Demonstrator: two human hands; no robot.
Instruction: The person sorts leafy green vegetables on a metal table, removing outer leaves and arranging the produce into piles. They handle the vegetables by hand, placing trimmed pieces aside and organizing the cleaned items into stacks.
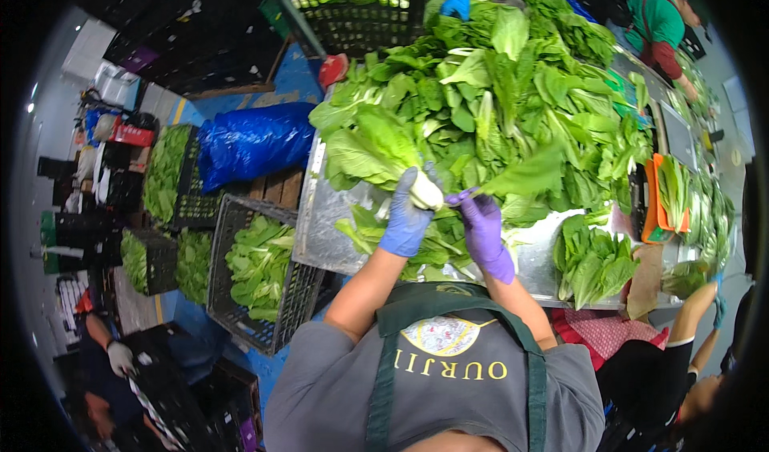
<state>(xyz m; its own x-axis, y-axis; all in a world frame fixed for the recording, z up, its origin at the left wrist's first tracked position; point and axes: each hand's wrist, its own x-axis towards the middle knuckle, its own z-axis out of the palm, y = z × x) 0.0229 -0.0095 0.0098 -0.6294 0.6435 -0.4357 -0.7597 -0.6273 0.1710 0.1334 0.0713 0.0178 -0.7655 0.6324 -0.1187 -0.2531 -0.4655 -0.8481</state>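
My left hand [408,214], in a pale blue glove, grips a head of leafy greens [384,145] near its white base, leaves pointing up and left. Close to that base, my right hand [483,229] in a purple glove has its fingers pinched on a green leaf [528,175], blurred and stretching off to the right. Whether the fingers also hold something small at the base is unclear. Beyond both hands lies a large heap of leafy greens [498,91]; loose leaves [432,247] lie below and between them on the metal table [327,235].
A black plastic crate [219,271] of greens stands left of the table, near a blue plastic bag [258,142]. Another crate [360,19] stands at the far edge. A bunch of greens [592,262] and orange trays [652,199] are right. Co-worker's gloved hand [456,4] touches the heap.
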